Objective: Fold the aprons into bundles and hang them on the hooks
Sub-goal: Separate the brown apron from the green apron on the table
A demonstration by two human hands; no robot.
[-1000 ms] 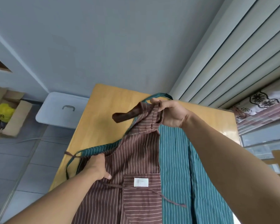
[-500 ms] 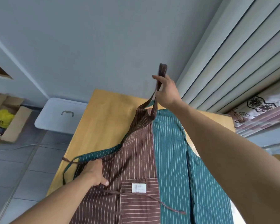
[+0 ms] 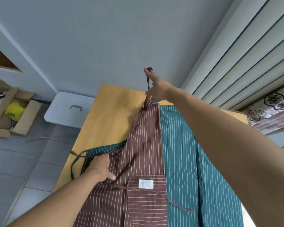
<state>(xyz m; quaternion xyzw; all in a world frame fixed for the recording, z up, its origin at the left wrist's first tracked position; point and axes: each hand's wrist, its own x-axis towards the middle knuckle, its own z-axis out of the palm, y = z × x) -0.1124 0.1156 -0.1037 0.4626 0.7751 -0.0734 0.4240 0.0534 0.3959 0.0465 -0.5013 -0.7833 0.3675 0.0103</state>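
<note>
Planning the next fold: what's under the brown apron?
The teal apron lies under the brown apron, showing along its right side and left edge, on the table. Anything else beneath is covered.

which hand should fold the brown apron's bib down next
Right, probably: the right hand already holds the neck strap stretched above the bib, while the left hand pins the brown apron at its waist.

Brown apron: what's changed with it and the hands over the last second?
The right hand let go of the bunched bib top, took the neck strap and pulled it up and away, stretching the brown apron out straight and folded lengthwise. The left hand stayed pressing the apron's left edge at the waist. The teal apron stayed flat on the table.
</note>
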